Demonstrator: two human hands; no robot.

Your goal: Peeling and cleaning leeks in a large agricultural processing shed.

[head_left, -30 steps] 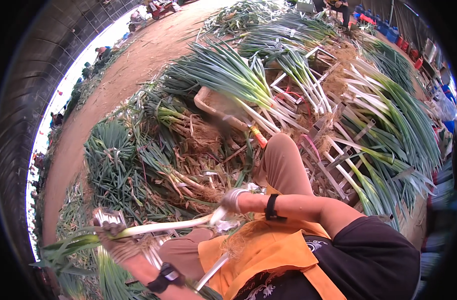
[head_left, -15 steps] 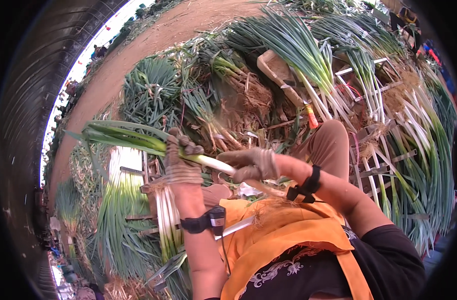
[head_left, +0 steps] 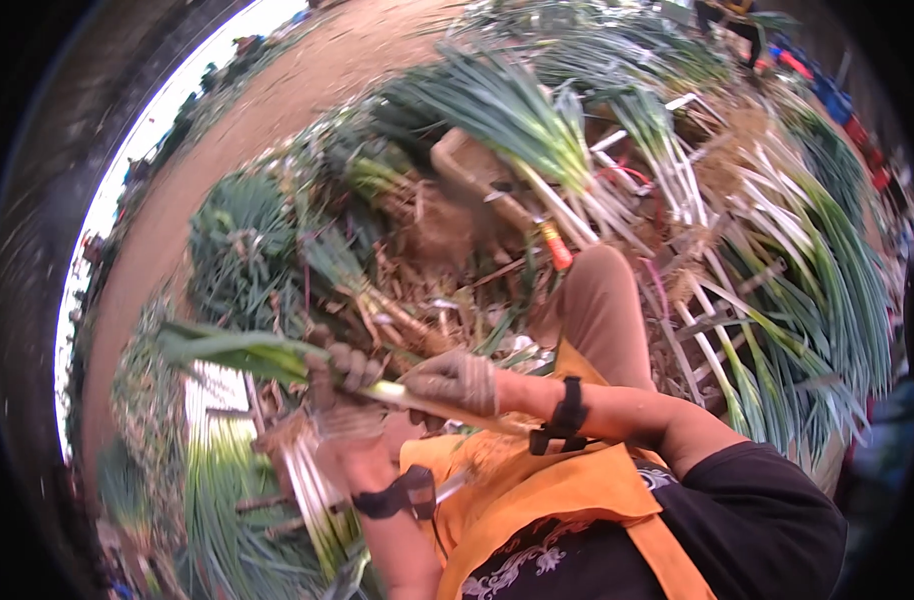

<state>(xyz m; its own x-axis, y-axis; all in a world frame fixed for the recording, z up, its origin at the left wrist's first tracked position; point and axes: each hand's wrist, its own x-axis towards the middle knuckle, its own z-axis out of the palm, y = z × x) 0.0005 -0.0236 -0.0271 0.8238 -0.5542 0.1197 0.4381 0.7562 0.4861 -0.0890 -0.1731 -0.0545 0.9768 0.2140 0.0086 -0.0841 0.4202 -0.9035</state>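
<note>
A large green onion (head_left: 239, 350) lies slantwise before my lap, its green leaves to the left. Its pale stem runs right toward fine roots over my orange apron. My gloved left hand (head_left: 345, 390) is closed round it where leaf meets stem; motion blurs this hand a little. Close by on the right, my gloved right hand (head_left: 449, 384) has its fingers wrapped over the white stem. Both gloves look grey-brown and soiled. At my left, a row of trimmed green onions (head_left: 222, 470) rests with white ends up, and a smaller bundle (head_left: 312, 478) lies beside it.
Bundles of green onions (head_left: 507, 115) lie ahead, by a worn tan container (head_left: 469, 165) and an orange-handled tool (head_left: 554, 245). More green onions (head_left: 817, 280) spread over racks at my right. Husks and roots litter the ground. A dirt path (head_left: 177, 205) curves along the far left.
Both hands have come nearer my body with the green onion. My right hand has closed more tightly round the stem, nearer my left. The whole view has shifted.
</note>
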